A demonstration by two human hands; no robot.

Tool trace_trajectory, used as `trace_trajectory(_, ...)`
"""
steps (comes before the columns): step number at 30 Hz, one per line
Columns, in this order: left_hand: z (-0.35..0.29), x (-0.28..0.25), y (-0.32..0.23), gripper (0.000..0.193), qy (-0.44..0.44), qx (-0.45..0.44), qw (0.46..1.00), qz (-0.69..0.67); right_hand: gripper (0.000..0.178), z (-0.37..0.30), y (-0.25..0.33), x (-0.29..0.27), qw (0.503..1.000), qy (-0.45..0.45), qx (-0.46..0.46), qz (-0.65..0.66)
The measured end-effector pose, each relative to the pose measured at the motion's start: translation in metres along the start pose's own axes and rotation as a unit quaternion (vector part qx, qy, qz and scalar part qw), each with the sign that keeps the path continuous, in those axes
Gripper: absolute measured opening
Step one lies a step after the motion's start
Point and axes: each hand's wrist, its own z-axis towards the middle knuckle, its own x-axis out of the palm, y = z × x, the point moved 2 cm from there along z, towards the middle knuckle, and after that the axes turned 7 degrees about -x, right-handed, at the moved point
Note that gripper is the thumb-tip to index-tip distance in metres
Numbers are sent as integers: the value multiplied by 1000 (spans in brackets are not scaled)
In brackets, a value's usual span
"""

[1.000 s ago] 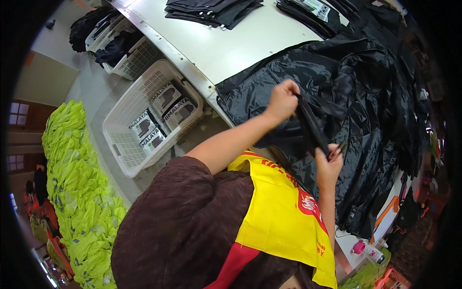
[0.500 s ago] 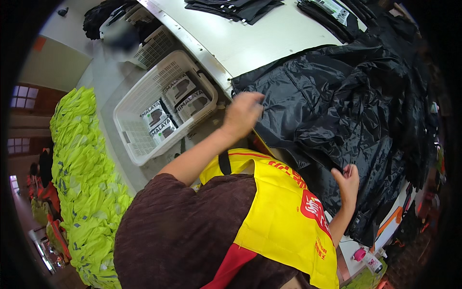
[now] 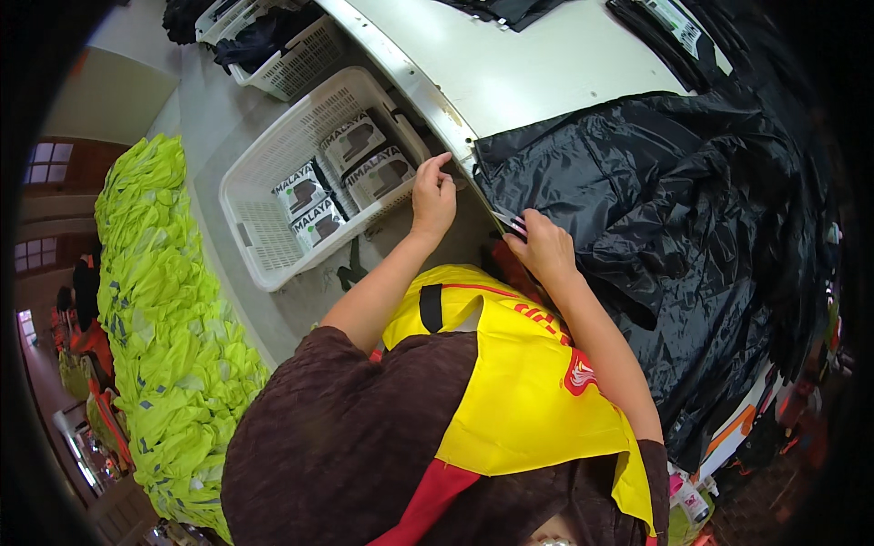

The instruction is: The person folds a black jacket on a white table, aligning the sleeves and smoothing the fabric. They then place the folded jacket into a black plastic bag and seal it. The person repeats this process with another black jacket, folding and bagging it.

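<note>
A black shiny garment [image 3: 655, 209] lies spread over the near right part of the white table [image 3: 546, 73], and its corner reaches the table's near edge. The right hand [image 3: 542, 246] pinches this corner, fingers closed on the fabric. The left hand [image 3: 432, 196] is just beside it at the table edge, fingers curled; I cannot tell if it grips something. Left of the table stands a white basket [image 3: 264, 218] with folded packed items [image 3: 350, 173]. Further left is a pile of bright yellow-green vests [image 3: 164, 318].

Both hands [image 3: 482, 218] now at garment [image 3: 637, 209] edge
</note>
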Motion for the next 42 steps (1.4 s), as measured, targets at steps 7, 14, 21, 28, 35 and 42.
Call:
trace_trajectory(7, 8, -15, 4, 31, 83, -69, 990, -90, 13, 10, -19, 12, 993, -21, 38, 110)
trace_trajectory(14, 29, -17, -13, 45, 296, -158, 932, -139, 11, 8, -10, -1, 981, -53, 72, 171)
trace_trajectory(21, 32, -18, -18, 41, 333, -409, 803, -277, 10, 7, -3, -13, 974, -75, 91, 193)
trace_trajectory(28, 20, -8, -19, 23, 386, -380, 789, -291, 11, 6, 1, -19, 974, -87, 80, 191)
trace_trajectory(35, 13, -6, -14, 16, 333, -311, 843, -286, 12, 5, 0, -20, 974, -84, 86, 191)
trace_trajectory(42, -8, -4, -4, 17, 276, -359, 804, -386, 13, 2, -5, -12, 974, -63, 92, 200)
